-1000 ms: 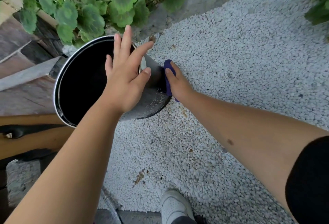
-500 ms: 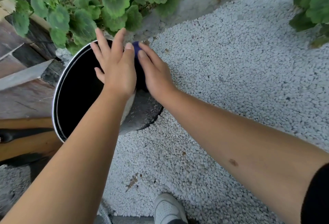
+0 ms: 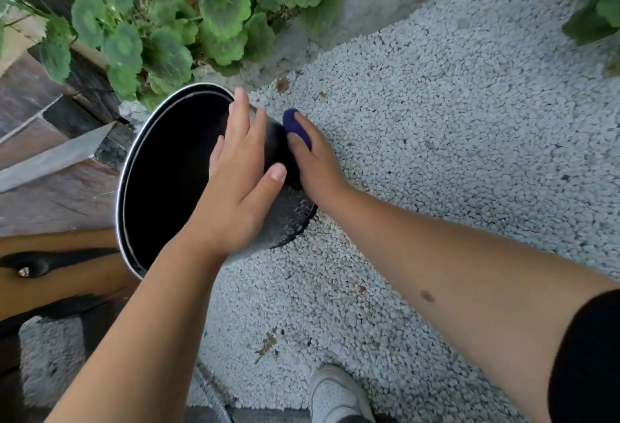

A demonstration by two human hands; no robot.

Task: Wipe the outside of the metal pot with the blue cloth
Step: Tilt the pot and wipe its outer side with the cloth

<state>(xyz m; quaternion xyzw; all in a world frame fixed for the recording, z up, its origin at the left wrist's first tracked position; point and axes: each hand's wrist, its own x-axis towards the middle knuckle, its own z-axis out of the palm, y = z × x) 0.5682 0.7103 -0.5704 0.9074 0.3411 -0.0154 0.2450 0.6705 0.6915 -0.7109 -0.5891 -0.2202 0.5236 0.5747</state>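
A metal pot [image 3: 292, 214] with a black inside stands on white gravel, its mouth tipped toward the left. My left hand [image 3: 238, 184] lies flat on its upper right side with fingers spread, steadying it. My right hand [image 3: 315, 160] presses the blue cloth [image 3: 295, 127] against the pot's outer right wall. Only a small fold of the cloth shows above my fingers; the rest is hidden under the hand.
Green leafy plants [image 3: 167, 19] crowd behind the pot, along a concrete kerb [image 3: 379, 6]. Wooden boards [image 3: 40, 167] and a brown bench with black metal parts [image 3: 50, 268] lie to the left. White gravel [image 3: 469, 137] spreads to the right. My white shoe [image 3: 335, 395] is at the bottom.
My right hand with the cloth slid from the pot's far rim down and right along the outer wall. My left hand shifted slightly down the pot's side.
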